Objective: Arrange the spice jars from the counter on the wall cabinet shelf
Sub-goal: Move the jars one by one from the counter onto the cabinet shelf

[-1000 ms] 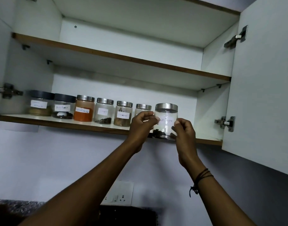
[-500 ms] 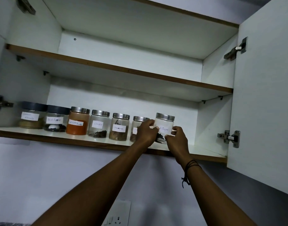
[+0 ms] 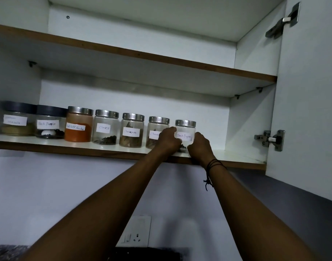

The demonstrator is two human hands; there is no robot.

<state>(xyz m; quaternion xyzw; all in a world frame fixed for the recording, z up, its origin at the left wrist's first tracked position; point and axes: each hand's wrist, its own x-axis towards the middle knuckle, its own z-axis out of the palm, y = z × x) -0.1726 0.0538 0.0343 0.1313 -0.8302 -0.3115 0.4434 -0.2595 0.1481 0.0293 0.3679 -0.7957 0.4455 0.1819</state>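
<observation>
A clear black pepper jar (image 3: 185, 131) with a steel lid and a white label stands on the lower cabinet shelf (image 3: 236, 157), at the right end of a row of jars. My left hand (image 3: 169, 139) grips its left side and my right hand (image 3: 199, 143) grips its right side; both hide the jar's base. To its left stand a cinnamon jar (image 3: 155, 129), another cinnamon jar (image 3: 132, 129), a cloves jar (image 3: 105, 127), an orange chilli powder jar (image 3: 78, 124) and two dark-lidded jars (image 3: 50, 121), (image 3: 16, 118).
The upper shelf (image 3: 161, 59) holds nothing in view. The open cabinet door (image 3: 312, 91) stands at the right with hinges. Bare shelf surface lies right of the held jar. A wall socket (image 3: 136, 232) sits below, with a dark counter edge at the bottom.
Both hands have carried the black pepper jar from the shelf's front edge back into line with the row, where it now stands on the shelf.
</observation>
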